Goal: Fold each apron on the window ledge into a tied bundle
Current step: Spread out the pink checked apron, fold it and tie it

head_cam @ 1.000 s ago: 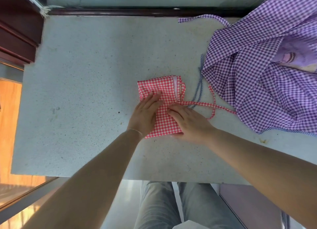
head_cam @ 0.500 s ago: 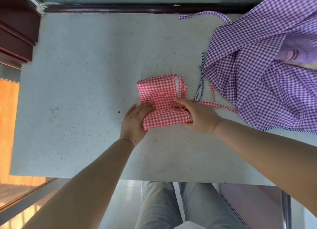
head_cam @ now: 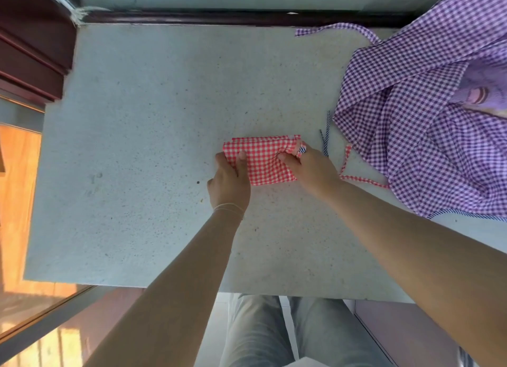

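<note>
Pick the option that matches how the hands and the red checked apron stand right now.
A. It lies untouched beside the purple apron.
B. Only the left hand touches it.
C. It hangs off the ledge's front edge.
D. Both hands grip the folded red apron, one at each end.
D: the left hand and right hand each grip an end of the folded red checked apron on the ledge.

Folded red apron [head_cam: 262, 160] between hands
</note>
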### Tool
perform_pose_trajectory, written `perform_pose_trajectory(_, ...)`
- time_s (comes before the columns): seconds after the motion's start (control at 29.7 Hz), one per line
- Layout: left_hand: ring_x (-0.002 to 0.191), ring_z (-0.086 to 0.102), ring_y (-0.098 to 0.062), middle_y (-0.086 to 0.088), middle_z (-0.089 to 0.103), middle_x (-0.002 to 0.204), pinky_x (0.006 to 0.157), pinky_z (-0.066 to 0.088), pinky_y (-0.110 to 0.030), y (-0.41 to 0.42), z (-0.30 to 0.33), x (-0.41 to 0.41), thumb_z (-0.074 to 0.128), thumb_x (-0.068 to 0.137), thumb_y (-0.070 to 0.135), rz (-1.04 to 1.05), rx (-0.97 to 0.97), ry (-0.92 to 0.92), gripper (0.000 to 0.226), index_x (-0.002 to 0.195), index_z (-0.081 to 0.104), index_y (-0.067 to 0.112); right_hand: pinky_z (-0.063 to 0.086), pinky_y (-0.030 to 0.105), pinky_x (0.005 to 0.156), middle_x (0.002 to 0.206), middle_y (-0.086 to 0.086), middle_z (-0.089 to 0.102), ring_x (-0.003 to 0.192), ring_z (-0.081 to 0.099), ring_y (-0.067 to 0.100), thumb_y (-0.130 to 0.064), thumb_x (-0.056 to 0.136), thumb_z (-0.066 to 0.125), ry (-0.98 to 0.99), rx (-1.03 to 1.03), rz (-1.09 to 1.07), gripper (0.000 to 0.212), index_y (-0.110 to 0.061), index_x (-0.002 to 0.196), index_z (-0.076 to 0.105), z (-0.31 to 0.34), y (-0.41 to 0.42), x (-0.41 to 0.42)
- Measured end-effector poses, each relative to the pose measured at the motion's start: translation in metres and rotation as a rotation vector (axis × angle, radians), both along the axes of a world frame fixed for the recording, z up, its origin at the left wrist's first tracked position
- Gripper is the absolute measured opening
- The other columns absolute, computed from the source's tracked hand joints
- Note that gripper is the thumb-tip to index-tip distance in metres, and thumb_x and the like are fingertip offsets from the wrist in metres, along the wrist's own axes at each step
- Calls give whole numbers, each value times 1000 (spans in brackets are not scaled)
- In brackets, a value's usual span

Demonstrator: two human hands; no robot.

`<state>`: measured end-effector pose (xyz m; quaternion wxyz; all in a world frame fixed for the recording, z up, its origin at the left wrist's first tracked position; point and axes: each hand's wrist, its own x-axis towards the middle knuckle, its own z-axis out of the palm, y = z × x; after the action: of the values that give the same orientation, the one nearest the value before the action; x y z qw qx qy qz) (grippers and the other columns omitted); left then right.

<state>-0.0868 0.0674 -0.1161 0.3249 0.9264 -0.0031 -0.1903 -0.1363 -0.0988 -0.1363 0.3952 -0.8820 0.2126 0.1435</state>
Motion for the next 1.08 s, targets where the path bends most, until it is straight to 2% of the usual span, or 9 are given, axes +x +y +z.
perform_pose_trajectory(0.3, 80, 63, -20, -7, 49, 133, 53, 47, -24, -13, -7, 17, 21, 97, 57, -69, 210, -68, 58, 149, 13, 31, 49, 34, 73, 73, 3, 55, 73, 58, 23, -51, 102, 18, 210, 8, -154, 60, -7, 91, 57, 3, 1, 18)
perform_pose_trajectory(0.37, 108, 57, -26, -8, 28, 151, 73, 53, -32, -13, -8, 20, 19, 99, 53, -231, 374, -211, 57, 152, 10, 33, 49, 34, 75, 75, 5, 56, 74, 58, 24, -48, 103, 17, 215, -14, -149, 60, -5, 90, 57, 2, 0, 18)
perform_pose_trajectory(0.44, 140, 28, -33, -7, 12, 160, 111, 26, -54, -15, -7, 26, 18, 100, 44, -469, 530, -433, 56, 153, 10, 29, 48, 34, 73, 75, 7, 57, 74, 58, 25, -45, 104, 18, 216, -16, -146, 59, -5, 88, 57, 2, -2, 20)
perform_pose_trajectory(0.5, 144, 24, -31, -8, 27, 156, 117, 5, -52, -19, -9, 31, 19, 100, 37, -689, 480, -533, 54, 150, 26, 19, 42, 32, 67, 69, 5, 52, 70, 55, 24, -43, 104, 18, 224, -29, -133, 56, -7, 81, 54, 3, -2, 22)
perform_pose_trajectory(0.57, 128, 47, -29, -8, 56, 133, 117, 18, -49, -23, -15, 33, 25, 100, 38, -757, 400, -555, 50, 137, 49, 14, 36, 29, 64, 65, 3, 49, 66, 52, 22, -42, 104, 19, 229, -33, -129, 54, -10, 75, 51, 2, -2, 24)
perform_pose_trajectory(0.71, 105, 55, -28, -7, 61, 116, 102, 36, -45, -22, -27, 30, 31, 97, 40, -698, 385, -480, 47, 125, 55, 12, 36, 27, 52, 62, 1, 50, 56, 50, 17, -49, 101, 26, 213, 56, -207, 52, -16, 67, 47, 0, -3, 20)
perform_pose_trajectory(0.87, 101, 53, -27, -8, 60, 113, 97, 38, -44, -19, -36, 32, 33, 95, 39, -657, 321, -500, 44, 121, 55, 11, 49, 31, 62, 90, -1, 57, 78, 60, 19, -62, 93, 37, 188, -404, -71, 51, -15, 111, 45, 13, -4, 13)
perform_pose_trajectory(0.97, 100, 53, -28, -9, 61, 112, 94, 39, -45, -17, -43, 33, 32, 95, 39, -639, 264, -536, 45, 120, 57, 10, 53, 36, 80, 116, 1, 58, 101, 61, 21, -72, 81, 49, 191, -177, -175, 75, -15, 129, 44, 16, -15, 20)
perform_pose_trajectory(1.08, 100, 54, -28, -9, 62, 111, 94, 39, -44, -17, -46, 34, 29, 95, 38, -626, 196, -551, 46, 119, 57, 10, 56, 39, 80, 100, 0, 67, 90, 66, 21, -77, 69, 57, 302, 124, -192, 80, -12, 114, 57, 14, -20, 34)
